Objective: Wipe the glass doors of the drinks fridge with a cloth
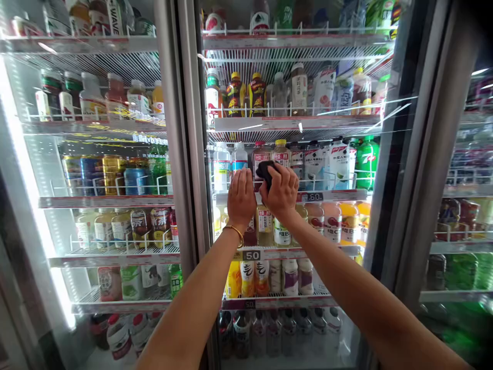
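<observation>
The left hand (242, 198) lay against the glass door (194, 103), fingers straight and together, holding nothing, perhaps for support. Beside it, the right hand (284, 191) had its fingers curled round a black cloth (264, 171), seemingly bunched to fit the palm, nearer the door's left edge. Behind, bottles (367, 163) stood upright, labels mostly outward, presumably for reading.

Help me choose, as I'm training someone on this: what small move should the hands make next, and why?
Probably slide the right hand a little to the right, keeping the black cloth against the glass door. The cloth seems pressed to the glass, and the left hand sits close on the other side, leaving more room rightward.
</observation>
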Demonstrator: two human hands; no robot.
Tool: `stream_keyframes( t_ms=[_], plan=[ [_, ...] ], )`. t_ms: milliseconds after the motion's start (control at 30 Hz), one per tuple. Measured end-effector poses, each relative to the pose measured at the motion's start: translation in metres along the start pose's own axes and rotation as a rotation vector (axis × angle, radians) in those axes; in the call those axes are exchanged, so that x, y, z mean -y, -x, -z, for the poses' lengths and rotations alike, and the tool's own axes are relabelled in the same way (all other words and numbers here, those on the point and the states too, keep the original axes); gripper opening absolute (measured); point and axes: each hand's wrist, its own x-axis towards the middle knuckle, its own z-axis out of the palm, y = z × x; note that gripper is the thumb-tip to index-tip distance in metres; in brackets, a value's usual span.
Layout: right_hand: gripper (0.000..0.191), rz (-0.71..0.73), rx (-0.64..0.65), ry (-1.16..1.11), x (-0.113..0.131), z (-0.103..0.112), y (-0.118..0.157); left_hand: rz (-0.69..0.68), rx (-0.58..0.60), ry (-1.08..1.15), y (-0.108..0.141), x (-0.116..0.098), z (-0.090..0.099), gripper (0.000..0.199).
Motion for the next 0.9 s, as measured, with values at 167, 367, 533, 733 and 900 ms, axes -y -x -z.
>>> stream_keyframes(
  t_ms=[167, 367, 533, 733, 900],
  plan=[
    [0.042, 0.395, 0.237, -0.080, -0.045, 0.031, 0.029, -0.036, 0.038, -0.011, 0.001, 0.004, 0.002, 0.045],
    [0.038, 0.145, 0.165, -0.005, -0.096, 0.052, 0.025, -0.106, 0.059, 0.035, 0.003, 0.006, 0.000, 0.046],
    [0.039, -0.260, -0.092, 0.038, -0.056, 0.022, 0.000, -0.143, 0.053, 0.018, 0.006, 0.006, -0.002, 0.047],
    [0.044, 0.041, 0.068, -0.034, -0.021, 0.018, 0.020, -0.182, 0.010, -0.028, 0.005, 0.007, -0.001, 0.044],
    [0.041, 0.443, 0.246, -0.044, -0.072, 0.050, 0.045, -0.191, 0.059, 0.011, 0.004, 0.008, 0.000, 0.044]
  ],
)
